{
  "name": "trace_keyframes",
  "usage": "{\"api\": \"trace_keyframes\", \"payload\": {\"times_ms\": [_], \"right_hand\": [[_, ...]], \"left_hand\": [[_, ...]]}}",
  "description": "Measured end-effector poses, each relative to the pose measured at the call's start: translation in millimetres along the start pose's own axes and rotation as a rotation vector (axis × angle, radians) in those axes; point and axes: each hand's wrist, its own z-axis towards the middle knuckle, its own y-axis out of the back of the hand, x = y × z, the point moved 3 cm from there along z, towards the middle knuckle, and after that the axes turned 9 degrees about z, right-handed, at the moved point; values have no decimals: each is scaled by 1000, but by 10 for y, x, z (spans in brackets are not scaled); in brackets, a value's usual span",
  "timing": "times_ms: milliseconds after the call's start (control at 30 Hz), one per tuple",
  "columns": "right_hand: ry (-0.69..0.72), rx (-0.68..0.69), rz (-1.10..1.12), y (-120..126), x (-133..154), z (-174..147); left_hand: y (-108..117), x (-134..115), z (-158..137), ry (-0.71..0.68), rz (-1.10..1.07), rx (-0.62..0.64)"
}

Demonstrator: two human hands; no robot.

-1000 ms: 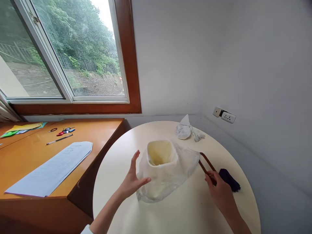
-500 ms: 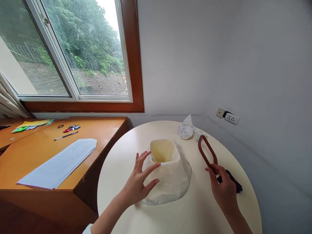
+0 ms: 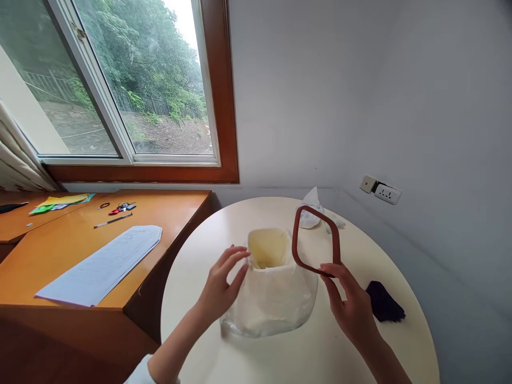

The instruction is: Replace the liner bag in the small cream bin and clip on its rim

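Note:
A small bin lined with a white plastic bag point(image 3: 276, 298) stands on the round table, its mouth facing up and the bag folded down over its outside. At the left side of its mouth is my left hand point(image 3: 222, 280), fingers curved and apart, the tips touching or very close to the bag's edge. My right hand point(image 3: 350, 304) pinches a brown rounded-square rim ring point(image 3: 336, 240) by its lower right corner. The ring is tilted up in the air, just right of the bin's mouth.
Behind the ring lies a crumpled white plastic bag point(image 3: 312, 200). A dark cloth-like bundle point(image 3: 384, 301) rests at the right of the round table point(image 3: 192, 298). On the wooden desk point(image 3: 176, 208) are papers point(image 3: 104, 264), a pen point(image 3: 112, 221) and keys point(image 3: 123, 207). A wall socket point(image 3: 387, 193) is at right.
My right hand has brought the ring left towards the bin and turned its opening to face me. My left hand's fingers have drawn closer together at the bin's edge.

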Motion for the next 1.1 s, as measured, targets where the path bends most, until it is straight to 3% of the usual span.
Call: {"api": "trace_keyframes", "payload": {"times_ms": [133,300,400,467,700,967,1100], "right_hand": [[17,54,26,-80,19,78],[-14,64,39,-150,5,105],[-43,55,36,-140,-44,92],[-58,44,27,-121,-102,79],[-22,51,27,-145,-281,146],[53,239,166,-206,-313,471],[106,422,250,-243,-275,629]], "left_hand": [[36,147,434,97,13,-15],[-185,222,944,28,99,289],[-336,236,1040,7,156,469],[-398,260,1041,2,164,520],[-443,371,1031,64,56,485],[-478,406,1036,119,-132,507],[-398,482,1099,298,-440,307]]}}
